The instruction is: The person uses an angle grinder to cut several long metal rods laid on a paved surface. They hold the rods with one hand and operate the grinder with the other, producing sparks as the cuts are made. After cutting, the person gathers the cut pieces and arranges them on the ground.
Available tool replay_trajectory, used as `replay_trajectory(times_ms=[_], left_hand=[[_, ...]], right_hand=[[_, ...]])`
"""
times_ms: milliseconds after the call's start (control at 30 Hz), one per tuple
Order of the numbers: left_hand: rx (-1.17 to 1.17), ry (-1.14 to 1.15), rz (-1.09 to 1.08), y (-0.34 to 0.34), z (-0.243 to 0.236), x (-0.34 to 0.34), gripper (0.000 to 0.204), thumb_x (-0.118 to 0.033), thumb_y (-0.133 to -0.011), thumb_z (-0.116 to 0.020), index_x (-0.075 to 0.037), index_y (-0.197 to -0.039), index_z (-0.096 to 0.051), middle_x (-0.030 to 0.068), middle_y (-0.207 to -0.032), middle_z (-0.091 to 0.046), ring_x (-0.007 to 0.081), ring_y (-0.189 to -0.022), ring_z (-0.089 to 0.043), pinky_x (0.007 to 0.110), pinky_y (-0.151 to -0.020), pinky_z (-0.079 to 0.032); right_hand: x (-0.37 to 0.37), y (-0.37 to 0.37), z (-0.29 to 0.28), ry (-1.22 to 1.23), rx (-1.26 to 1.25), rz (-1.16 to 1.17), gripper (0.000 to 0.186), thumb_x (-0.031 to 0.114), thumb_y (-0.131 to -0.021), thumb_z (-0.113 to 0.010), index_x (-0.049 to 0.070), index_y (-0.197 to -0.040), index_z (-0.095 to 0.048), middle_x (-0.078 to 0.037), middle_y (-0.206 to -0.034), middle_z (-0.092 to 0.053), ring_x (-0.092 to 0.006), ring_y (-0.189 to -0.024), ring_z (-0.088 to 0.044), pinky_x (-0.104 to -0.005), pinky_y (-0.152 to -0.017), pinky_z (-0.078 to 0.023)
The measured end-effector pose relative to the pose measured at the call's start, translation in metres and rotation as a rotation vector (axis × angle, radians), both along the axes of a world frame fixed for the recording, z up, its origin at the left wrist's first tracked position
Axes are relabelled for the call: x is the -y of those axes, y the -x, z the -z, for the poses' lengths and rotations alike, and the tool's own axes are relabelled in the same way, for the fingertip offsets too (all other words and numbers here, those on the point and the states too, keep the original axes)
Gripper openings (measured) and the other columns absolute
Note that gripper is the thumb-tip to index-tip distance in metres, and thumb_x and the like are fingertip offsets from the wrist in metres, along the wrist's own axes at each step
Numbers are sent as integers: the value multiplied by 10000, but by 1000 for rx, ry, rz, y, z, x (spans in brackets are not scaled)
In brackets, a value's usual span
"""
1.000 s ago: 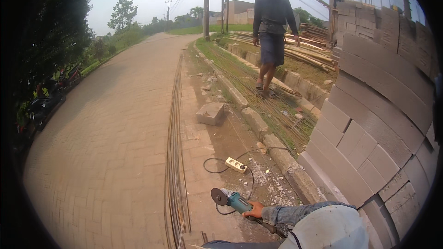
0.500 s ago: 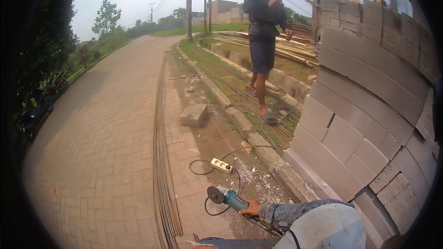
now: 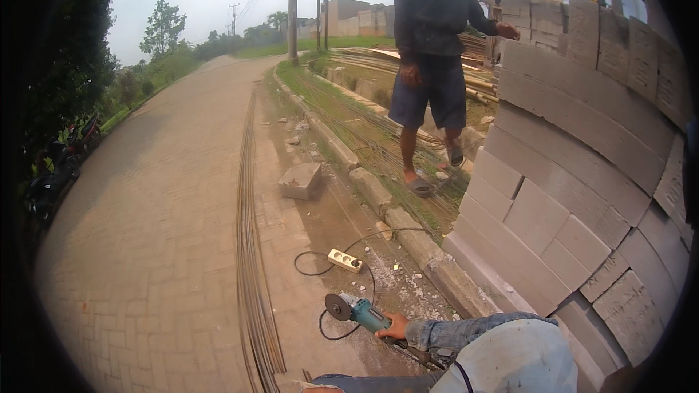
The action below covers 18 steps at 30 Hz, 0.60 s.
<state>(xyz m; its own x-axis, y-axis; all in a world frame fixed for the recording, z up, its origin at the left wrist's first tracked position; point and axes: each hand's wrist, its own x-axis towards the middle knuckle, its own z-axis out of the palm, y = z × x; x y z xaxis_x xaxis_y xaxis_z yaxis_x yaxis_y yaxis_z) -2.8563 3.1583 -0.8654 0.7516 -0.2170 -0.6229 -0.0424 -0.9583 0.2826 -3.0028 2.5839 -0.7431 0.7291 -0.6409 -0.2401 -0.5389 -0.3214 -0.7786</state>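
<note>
My right hand (image 3: 394, 326) is wrapped round the teal body of an angle grinder (image 3: 365, 314), whose dark disc (image 3: 337, 307) points toward the left. The tool's black cable loops on the dusty ground to a cream power strip (image 3: 345, 260) just beyond it. A bundle of long thin steel rods (image 3: 255, 284) lies along the paving left of the grinder. A light, dirty cloth-covered shape (image 3: 502, 364), probably my knee, and denim show at the lower edge. My left hand is not in view.
A person (image 3: 429, 102) in dark top and shorts stands beside stacked grey blocks (image 3: 553, 160) at the right. A concrete chunk (image 3: 299, 180) and curb (image 3: 371, 190) lie ahead, bamboo poles (image 3: 480, 87) behind, motorbikes (image 3: 47, 185) at the left, utility poles (image 3: 293, 22) along the road.
The other person has stepped nearer and rightward to the block stack, a hand now reaching toward its top. The view has shifted slightly; my right hand still holds the grinder.
</note>
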Motion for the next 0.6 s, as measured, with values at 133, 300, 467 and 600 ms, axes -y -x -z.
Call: replay_trajectory(times_ms=[133, 300, 467, 600], left_hand=[[-136, 83, -90, 35, -11, 20, 440, -399, -861, -493, 0, -937, -662, 194, -876, -652, 331, -844, -619, 433, -763, -468], [-240, -103, -349, 75, -15, -24, 397, -371, -851, -547, -3, -937, -669, 176, -872, -663, 310, -832, -632, 421, -762, -474], [-435, -2, -666, 66, -86, 41, 357, -343, -840, -600, -7, -936, -677, 159, -869, -674, 289, -820, -645, 409, -760, -480], [-12, -59, -627, 82, 5, -28, 381, -359, -789, -614, -13, -945, -649, 198, -882, -644, 333, -845, -620, 421, -778, -479]], right_hand=[[-126, 94, -54, -191, -158, 73, 736, 364, -625, -755, 30, -1230, -500, -198, -1147, -564, -292, -1069, -547, -374, -902, -421], [-10, -31, -21, -103, 25, -16, 659, 295, -643, -753, 9, -1189, -519, -190, -1105, -581, -289, -1017, -568, -385, -866, -441], [-23, -23, -55, -237, -12, 34, 528, 217, -664, -737, -25, -1092, -544, -128, -893, -624, -212, -784, -599, -335, -704, -483], [-42, -35, -8, -279, -75, -28, 488, 194, -679, -723, -30, -1075, -548, -136, -929, -616, -202, -794, -598, -319, -699, -480]])
